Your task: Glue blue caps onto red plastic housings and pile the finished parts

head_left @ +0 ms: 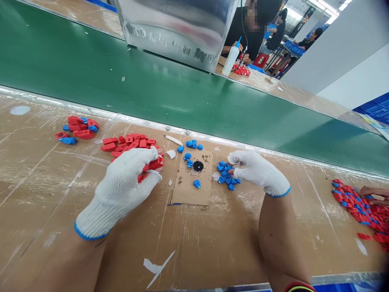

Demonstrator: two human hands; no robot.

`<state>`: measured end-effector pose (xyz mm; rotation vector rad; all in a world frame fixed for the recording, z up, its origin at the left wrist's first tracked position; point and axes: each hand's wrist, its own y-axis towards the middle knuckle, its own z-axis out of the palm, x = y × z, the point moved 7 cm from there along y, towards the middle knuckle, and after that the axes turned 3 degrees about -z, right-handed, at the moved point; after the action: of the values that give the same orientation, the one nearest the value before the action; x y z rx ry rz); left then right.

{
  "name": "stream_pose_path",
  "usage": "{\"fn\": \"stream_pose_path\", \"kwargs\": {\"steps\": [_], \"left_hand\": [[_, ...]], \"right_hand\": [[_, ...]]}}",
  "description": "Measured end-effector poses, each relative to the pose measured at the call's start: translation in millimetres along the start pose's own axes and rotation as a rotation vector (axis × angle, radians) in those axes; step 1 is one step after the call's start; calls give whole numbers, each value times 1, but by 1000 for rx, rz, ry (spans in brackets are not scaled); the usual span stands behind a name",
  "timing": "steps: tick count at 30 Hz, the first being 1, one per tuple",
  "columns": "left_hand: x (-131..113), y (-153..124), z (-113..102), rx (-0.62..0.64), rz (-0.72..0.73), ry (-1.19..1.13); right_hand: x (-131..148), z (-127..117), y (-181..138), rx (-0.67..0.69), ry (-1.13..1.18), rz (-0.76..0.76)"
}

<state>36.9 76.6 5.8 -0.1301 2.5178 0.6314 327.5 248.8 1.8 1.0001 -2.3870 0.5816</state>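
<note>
My left hand [127,182], in a white knitted glove with bare fingertips showing, is closed around several small red plastic pieces [156,163]. It is beside a heap of similar red pieces [133,140]. At the small blue ridged pieces [226,173], my right hand [253,168], gloved too, has its thumb and fingers bent but apart, with the thumb tip at the pile. Between the hands lies a cardboard sheet [190,192] bearing a round black dish of dark liquid [198,166]. A few blue pieces [197,184] rest on this sheet.
Red pieces with blue parts [80,127] lie at far left. At right, another person's hand [377,192] touches a larger red-and-blue pile [352,200]. A green conveyor belt [170,97] runs behind, under a metal housing [176,32]. A white bottle [231,59] stands beyond.
</note>
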Motion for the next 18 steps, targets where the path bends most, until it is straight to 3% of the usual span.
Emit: {"fn": "stream_pose_path", "kwargs": {"steps": [2,4,8,11,15,18], "left_hand": [[-1,-2,4,18,-80,-123],[-5,-6,12,32,-172,-349],[-27,-16,39,158,-353,-893],[-48,-24,56,322,-434,-1156],[-65,-31,62,525,-434,-1341],[-65,-35,64,571,-433,-1327]], "right_hand": [[-1,-5,-7,-29,109,25],[12,-8,-10,-94,195,-49],[64,-1,-5,-310,333,-318],[109,18,-3,-366,331,-522],[146,38,-8,-376,211,-658],[153,40,-12,-437,155,-673]]}}
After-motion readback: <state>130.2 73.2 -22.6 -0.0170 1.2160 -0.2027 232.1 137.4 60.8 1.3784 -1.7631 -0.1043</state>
